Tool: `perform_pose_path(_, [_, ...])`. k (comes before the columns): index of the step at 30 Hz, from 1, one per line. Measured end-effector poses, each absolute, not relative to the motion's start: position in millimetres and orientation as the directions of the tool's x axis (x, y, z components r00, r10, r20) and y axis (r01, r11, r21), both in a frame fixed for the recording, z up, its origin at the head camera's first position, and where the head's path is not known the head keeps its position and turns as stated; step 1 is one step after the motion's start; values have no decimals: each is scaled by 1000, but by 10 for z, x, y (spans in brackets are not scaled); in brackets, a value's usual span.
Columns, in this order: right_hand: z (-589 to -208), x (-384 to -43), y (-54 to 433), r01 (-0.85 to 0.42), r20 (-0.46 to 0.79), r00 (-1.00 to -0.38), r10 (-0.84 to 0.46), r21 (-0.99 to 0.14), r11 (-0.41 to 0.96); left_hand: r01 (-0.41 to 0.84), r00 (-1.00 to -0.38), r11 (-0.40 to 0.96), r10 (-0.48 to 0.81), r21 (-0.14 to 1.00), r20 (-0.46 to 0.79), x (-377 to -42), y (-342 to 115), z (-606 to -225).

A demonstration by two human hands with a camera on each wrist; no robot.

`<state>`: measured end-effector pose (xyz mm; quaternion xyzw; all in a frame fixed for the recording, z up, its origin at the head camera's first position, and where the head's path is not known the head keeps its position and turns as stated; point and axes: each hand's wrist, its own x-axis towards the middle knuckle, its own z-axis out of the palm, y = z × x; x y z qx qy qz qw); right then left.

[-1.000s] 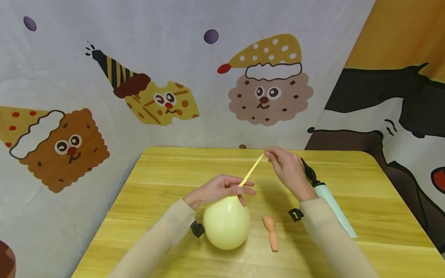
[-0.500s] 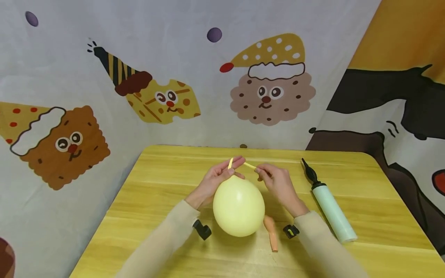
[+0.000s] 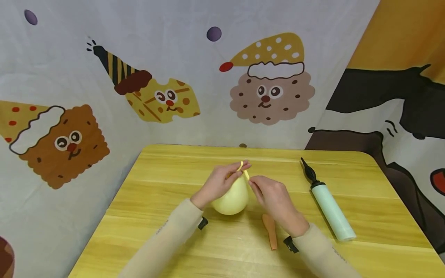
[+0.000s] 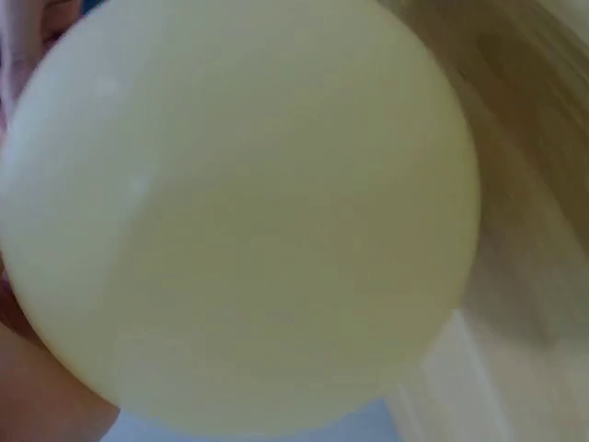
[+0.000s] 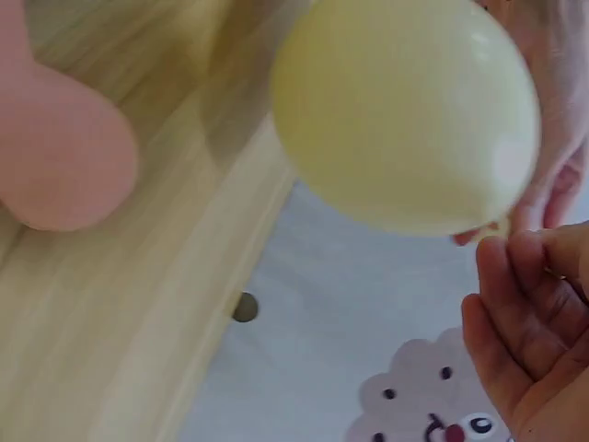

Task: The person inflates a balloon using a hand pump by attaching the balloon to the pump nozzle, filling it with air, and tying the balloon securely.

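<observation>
A yellow inflated balloon [image 3: 230, 201] hangs beneath my left hand [image 3: 218, 182], over the middle of the table. My left thumb and fingers pinch its neck, and the stretched neck loops over the fingertips. On the right, my right hand [image 3: 276, 196] pinches the free end of the neck between thumb and forefinger. In the left wrist view the balloon [image 4: 244, 221] fills most of the picture and hides the left fingertips. The right wrist view shows the balloon [image 5: 405, 115] beside both hands, its neck partly covered by the right fingers [image 5: 520, 308].
A flat orange balloon [image 3: 270, 231] lies on the wooden table [image 3: 156, 231], just left of my right wrist. Farther right lies a pale green hand pump [image 3: 332, 210] with a black nozzle. A cartoon-printed cloth [image 3: 208, 131] hangs behind the table.
My right hand has come down and left from the upper right, bringing the neck's end round the left fingers. The balloon has swung up, then back under the left hand.
</observation>
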<state>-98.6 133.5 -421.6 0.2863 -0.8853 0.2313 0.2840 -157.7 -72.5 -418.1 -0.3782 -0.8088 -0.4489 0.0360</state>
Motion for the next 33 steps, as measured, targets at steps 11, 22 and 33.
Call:
perform_pose_path(11, [-4122,-913,1226,-657,636,-649,-417,-193,729,766,-611,596,556,241,564,-1501,-663,-4155])
perform_pose_path(22, [-4062,-920,1177,-654,675,-634,-378,-207,728,786,-378,611,590,-89,713,-1501,-610,-4269])
perform_pose_path(33, [-4016,-915,1188,-600,640,-691,-335,-250,760,828,-433,559,600,35,673,-1469,-612,-4323])
